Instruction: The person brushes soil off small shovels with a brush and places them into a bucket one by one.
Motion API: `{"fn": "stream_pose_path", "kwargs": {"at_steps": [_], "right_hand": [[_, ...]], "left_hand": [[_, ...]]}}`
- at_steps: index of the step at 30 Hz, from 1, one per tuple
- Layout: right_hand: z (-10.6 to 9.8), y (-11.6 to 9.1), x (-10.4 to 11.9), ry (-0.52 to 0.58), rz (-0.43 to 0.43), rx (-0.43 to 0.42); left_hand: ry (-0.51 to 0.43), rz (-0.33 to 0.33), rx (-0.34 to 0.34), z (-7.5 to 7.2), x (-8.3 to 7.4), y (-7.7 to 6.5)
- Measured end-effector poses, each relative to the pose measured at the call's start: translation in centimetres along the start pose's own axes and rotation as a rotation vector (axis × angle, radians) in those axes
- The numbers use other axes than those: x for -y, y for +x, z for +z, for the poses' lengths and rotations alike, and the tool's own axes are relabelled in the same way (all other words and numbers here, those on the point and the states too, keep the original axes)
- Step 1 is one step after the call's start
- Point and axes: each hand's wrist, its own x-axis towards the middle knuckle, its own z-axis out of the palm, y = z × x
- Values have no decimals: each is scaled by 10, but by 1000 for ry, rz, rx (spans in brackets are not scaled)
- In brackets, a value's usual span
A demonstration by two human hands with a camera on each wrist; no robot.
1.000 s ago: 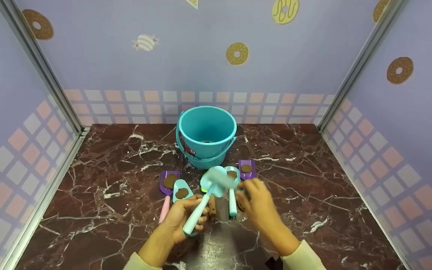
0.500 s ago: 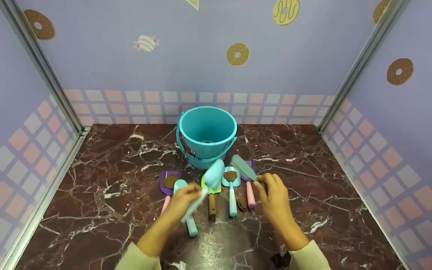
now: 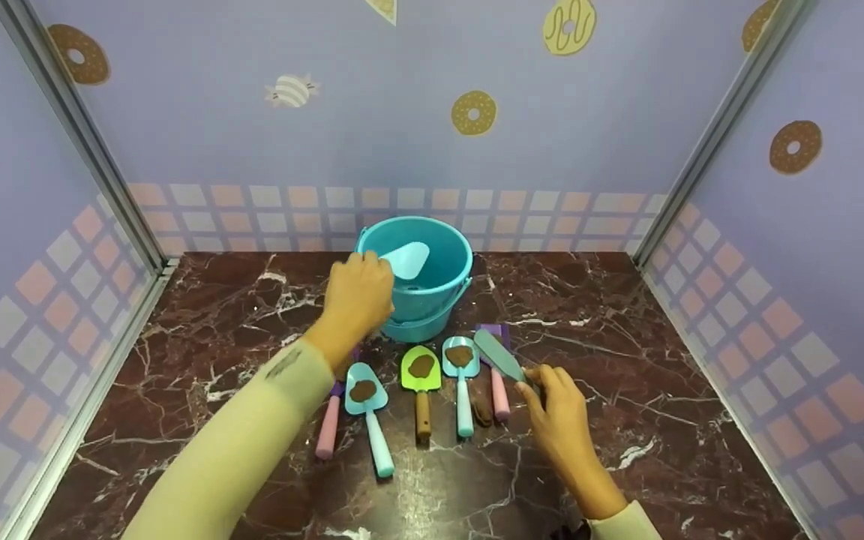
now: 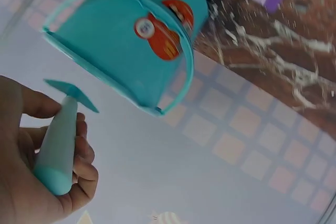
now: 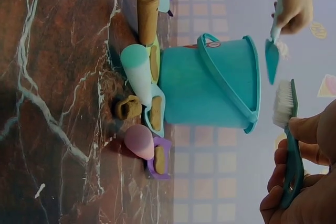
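My left hand (image 3: pixel 357 296) grips the pale handle of a light blue toy shovel (image 3: pixel 408 260). The shovel's blade is over the mouth of a turquoise bucket (image 3: pixel 423 324); the left wrist view shows the shovel's handle (image 4: pixel 56 148) between thumb and curled fingers. To the right, my right hand (image 3: pixel 561 412) holds a teal scrubbing brush (image 3: pixel 498 354) above the purple shovel with a pink handle (image 3: pixel 500 394). White bristles (image 5: pixel 284 103) show on the brush in the right wrist view, with the fingers wrapped about its handle.
Several toy shovels lie in a row before the bucket, among them a green one (image 3: pixel 412 373) and two light blue ones; brown lumps sit on their blades. A small brown coiled thing (image 3: pixel 483 412) lies beside a handle. Patterned walls enclose the marble tabletop (image 3: pixel 589 300).
My left hand has carried the light blue shovel forward from above the row to over the bucket. My right hand has drawn the brush away from that shovel, to the right.
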Motion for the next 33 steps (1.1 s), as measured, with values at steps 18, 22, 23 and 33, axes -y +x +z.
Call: {"fn": "stream_pose_path", "kwargs": {"at_steps": [18, 22, 23, 33], "right_hand": [[6, -12, -6, 9, 11, 29], [5, -12, -7, 12, 15, 34], [5, -12, -7, 10, 15, 33], [2, -11, -8, 4, 10, 25]], "left_hand": [[-50, 36, 409, 15, -21, 72], [-106, 12, 447, 15, -21, 74], [-117, 10, 451, 15, -21, 75], [-166, 26, 466, 20, -21, 74]]}}
